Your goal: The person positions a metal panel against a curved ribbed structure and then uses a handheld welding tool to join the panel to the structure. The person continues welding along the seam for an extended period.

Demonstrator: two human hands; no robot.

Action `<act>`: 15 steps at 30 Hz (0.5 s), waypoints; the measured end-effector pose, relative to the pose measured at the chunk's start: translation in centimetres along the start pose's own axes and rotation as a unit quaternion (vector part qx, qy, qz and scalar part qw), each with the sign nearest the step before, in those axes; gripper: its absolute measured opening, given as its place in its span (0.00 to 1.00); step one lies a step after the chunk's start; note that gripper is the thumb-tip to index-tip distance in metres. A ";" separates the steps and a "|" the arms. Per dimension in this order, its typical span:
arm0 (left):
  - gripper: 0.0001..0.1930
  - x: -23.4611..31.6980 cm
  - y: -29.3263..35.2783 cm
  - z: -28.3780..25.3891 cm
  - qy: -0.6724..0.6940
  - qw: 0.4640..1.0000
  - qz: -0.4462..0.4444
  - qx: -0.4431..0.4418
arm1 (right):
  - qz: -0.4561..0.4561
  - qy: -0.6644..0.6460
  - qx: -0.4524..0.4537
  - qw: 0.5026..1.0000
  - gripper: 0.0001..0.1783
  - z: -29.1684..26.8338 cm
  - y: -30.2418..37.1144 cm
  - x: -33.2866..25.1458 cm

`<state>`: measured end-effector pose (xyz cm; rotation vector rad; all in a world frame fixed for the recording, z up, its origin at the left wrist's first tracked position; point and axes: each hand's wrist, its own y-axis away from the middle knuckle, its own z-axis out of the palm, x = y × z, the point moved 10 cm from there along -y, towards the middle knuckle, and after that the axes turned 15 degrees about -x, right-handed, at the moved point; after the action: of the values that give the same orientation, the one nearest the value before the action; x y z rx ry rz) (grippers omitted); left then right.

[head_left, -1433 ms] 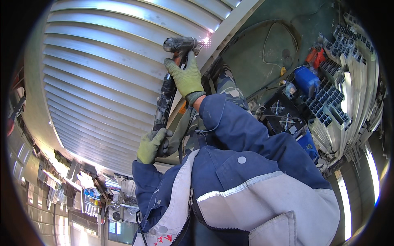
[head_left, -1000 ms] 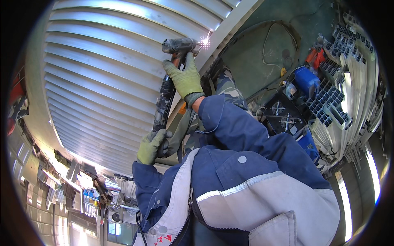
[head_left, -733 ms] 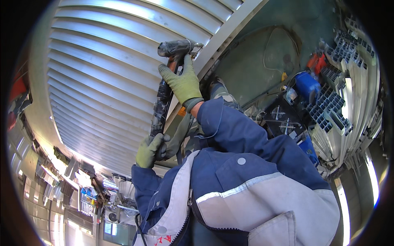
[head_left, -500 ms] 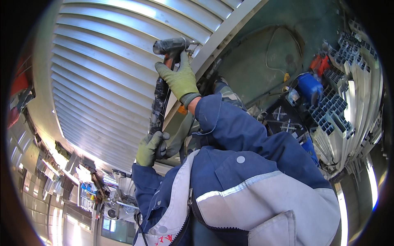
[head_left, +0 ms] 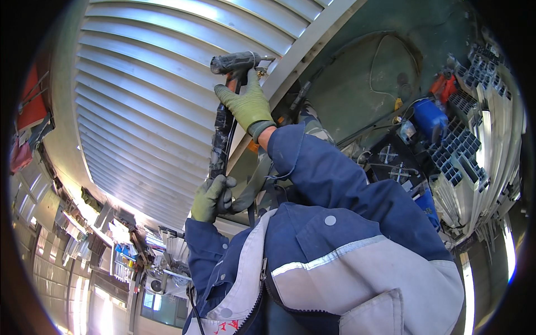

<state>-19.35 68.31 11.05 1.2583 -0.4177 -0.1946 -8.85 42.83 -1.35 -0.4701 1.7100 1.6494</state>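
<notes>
Both my gloved hands are closed on a long gun-shaped tool, wrapped in black tape with an orange part near its head. My right hand wraps the grip just below the head, thumb on the left side. Lower down, my left hand grips the tool's bottom end. The head's narrow metal tip points right, close to where a silvery slat meets the metal frame bar; whether it touches cannot be told. Under the tool lies the large slatted metal panel.
Right of the frame bar is a dark green floor with a thin looped cable. Farther right are a blue canister, a red object and stacked metal profiles. Cluttered shelving stands at the lower left.
The view has shifted slightly, so the scene sits a little lower and to the right. Both hands keep their hold, and the tool stays by the same frame joint.
</notes>
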 end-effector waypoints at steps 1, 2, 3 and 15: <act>0.27 0.1 -0.2 -0.2 -0.004 1.000 -0.001 -0.003 | 0.000 0.003 0.009 1.000 0.58 0.1 -0.1 0.4; 0.27 0.0 -0.4 -0.3 -0.003 1.000 -0.002 -0.012 | 0.006 0.004 0.005 1.000 0.58 0.2 0.0 0.4; 0.26 0.0 -0.6 -0.5 -0.002 1.000 -0.002 -0.021 | 0.013 0.004 0.001 1.000 0.58 0.2 0.0 0.2; 0.25 -0.1 -2.6 -3.2 -0.015 0.998 -0.018 -0.061 | 0.017 -0.015 0.028 0.999 0.57 1.0 -0.8 1.2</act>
<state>-17.91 70.39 7.75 1.1449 -0.4041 -0.2660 -8.88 43.95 -2.75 -0.3906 1.7465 1.6198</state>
